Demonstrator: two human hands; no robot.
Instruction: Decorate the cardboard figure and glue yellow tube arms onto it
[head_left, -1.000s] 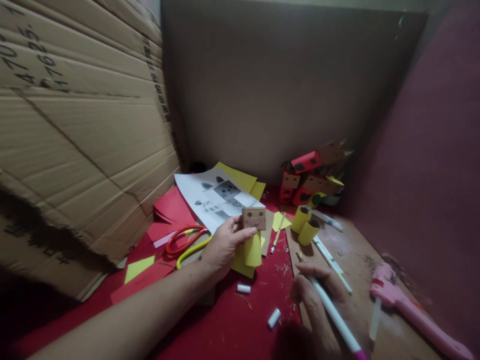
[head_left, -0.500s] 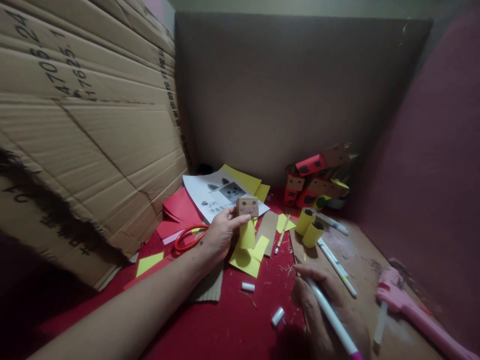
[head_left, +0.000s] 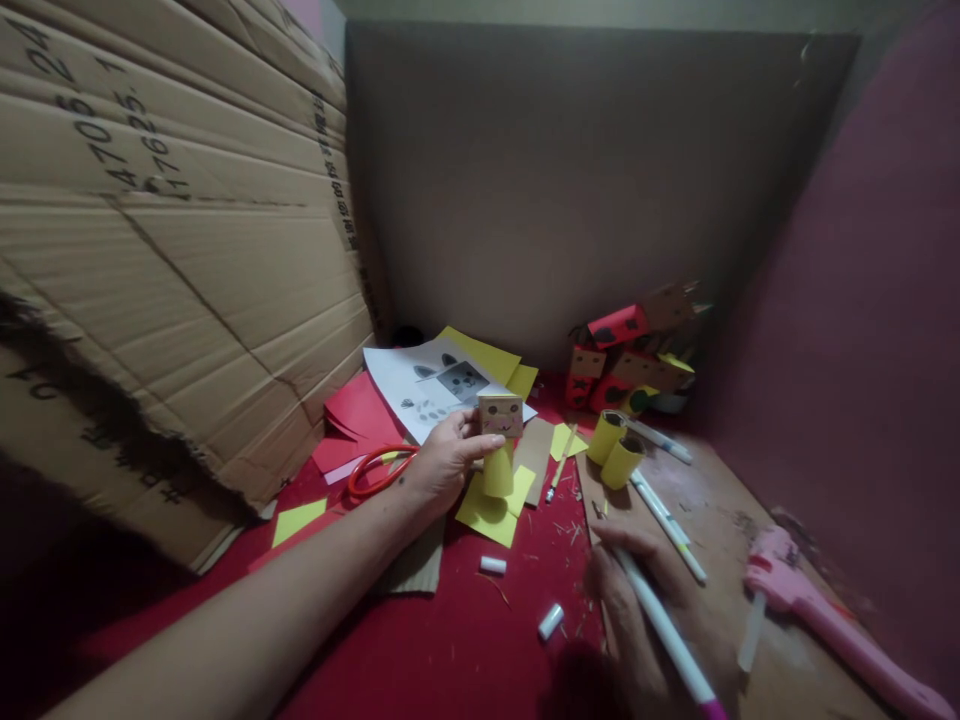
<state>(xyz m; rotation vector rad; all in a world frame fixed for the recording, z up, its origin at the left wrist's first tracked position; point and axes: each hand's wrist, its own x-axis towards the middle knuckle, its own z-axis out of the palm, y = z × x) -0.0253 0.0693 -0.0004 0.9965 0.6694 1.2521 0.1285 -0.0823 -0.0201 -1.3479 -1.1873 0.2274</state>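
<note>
Upright in my left hand (head_left: 444, 462) is a paper-roll figure (head_left: 498, 470), a yellow tube topped by a brown cardboard head with a drawn face. My thumb lies across the front just under the head. At the lower right my right hand (head_left: 645, 600) is closed around a white marker pen (head_left: 671, 635) with a magenta end pointing back toward me. Two small white caps lie on the red cloth: one cap (head_left: 493, 565) below the figure, another cap (head_left: 550, 622) left of my right hand. Yellow paper pieces (head_left: 487, 525) lie under the figure.
Two yellow tubes (head_left: 622, 463) and several markers (head_left: 667, 525) lie on a brown board. A pink glue gun (head_left: 810, 590) rests at right. Red figures (head_left: 619, 325) are piled behind. Red-handled scissors (head_left: 367, 475) and a printed sheet (head_left: 405, 375) lie left. A cardboard wall (head_left: 225, 260) stands at left.
The figure in my left hand has turned slightly, its face now more squarely toward me. My right hand keeps the marker in nearly the same place. The view has shifted a little.
</note>
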